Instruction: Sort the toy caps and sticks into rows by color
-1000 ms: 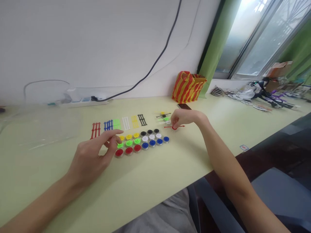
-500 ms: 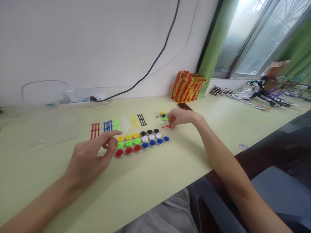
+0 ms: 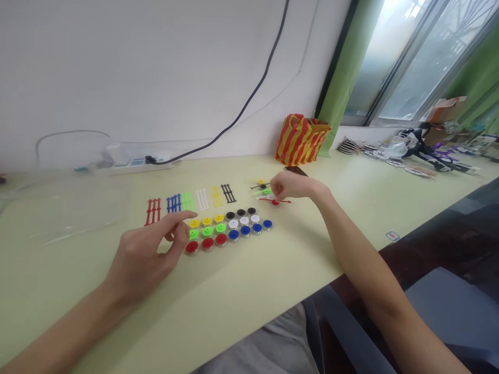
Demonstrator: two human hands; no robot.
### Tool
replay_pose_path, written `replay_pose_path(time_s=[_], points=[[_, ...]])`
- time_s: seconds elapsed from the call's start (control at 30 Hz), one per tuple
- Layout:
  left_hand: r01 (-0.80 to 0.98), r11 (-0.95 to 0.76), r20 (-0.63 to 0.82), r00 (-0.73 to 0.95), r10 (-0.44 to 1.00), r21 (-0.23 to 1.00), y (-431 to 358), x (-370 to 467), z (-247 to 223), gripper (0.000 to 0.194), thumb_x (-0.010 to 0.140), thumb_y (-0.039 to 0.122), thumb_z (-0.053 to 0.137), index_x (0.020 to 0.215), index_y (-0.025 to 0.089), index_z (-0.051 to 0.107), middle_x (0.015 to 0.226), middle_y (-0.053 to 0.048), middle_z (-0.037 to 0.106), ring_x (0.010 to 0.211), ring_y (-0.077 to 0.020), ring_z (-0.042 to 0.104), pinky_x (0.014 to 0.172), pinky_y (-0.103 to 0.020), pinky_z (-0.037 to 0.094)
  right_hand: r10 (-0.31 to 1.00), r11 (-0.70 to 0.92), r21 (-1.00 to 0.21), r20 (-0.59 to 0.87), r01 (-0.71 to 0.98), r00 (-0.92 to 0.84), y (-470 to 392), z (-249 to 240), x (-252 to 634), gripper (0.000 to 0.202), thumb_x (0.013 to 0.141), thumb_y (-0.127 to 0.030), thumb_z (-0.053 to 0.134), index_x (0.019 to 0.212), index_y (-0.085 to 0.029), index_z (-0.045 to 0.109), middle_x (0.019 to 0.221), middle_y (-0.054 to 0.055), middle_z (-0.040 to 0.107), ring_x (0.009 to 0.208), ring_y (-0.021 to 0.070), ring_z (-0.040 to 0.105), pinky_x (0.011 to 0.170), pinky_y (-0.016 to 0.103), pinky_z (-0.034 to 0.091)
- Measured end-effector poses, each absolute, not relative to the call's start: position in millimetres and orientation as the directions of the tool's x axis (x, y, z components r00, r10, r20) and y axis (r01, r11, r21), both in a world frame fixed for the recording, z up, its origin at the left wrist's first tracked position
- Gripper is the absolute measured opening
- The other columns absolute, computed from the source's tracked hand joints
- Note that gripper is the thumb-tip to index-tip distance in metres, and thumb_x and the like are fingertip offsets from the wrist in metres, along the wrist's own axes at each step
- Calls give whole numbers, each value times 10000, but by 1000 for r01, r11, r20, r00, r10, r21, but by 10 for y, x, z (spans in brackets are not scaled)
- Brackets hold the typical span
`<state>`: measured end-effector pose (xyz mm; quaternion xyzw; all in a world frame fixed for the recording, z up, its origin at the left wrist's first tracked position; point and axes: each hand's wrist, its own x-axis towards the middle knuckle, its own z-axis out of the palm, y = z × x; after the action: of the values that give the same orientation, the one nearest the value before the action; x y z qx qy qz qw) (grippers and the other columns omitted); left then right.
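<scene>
My right hand [image 3: 289, 186] is closed, its fingertips pinched over the middle of a red double-ended arrow [image 3: 285, 201]. That arrow lies across a red-topped round disc [image 3: 275, 203], partly hidden by the fingers. Behind it lie similar arrow-and-disc pieces: green [image 3: 267, 191], black [image 3: 263, 186] and yellow [image 3: 261, 182]. My left hand [image 3: 150, 252] hovers at the left end of the disc rows, index finger and thumb apart, holding nothing. Near it are red [image 3: 208, 243], green [image 3: 208, 230], yellow [image 3: 207, 221], blue [image 3: 245, 230], white [image 3: 244, 221] and black [image 3: 240, 212] discs.
Groups of loose arrows in red [image 3: 154, 210], blue [image 3: 173, 202], green [image 3: 187, 200], white [image 3: 202, 199], yellow [image 3: 217, 196] and black [image 3: 228, 193] lie behind the discs. A striped bag [image 3: 302, 140], a dark phone [image 3: 297, 171] and a power strip [image 3: 136, 167] stand or lie farther back.
The red arrow under my right fingertips has turned slightly, its left end farther back and its right end nearer. My left hand has stayed in place.
</scene>
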<state>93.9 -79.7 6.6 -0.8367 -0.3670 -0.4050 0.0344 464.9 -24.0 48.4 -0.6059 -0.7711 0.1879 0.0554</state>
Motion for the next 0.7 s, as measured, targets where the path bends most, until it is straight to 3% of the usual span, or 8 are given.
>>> replay_pose_path(time_s=[0.7], points=[[610,-746,696,414,587,266,-816,956,89,207,958,279,538,1087,290,699,606,67,678,448,-104,588,504,-218,421,940,211,-361,-181,908,-290,-244,488,4618,148,721,-123,723,757,-185,594,890,38,712,772,158,620,583,258,393]])
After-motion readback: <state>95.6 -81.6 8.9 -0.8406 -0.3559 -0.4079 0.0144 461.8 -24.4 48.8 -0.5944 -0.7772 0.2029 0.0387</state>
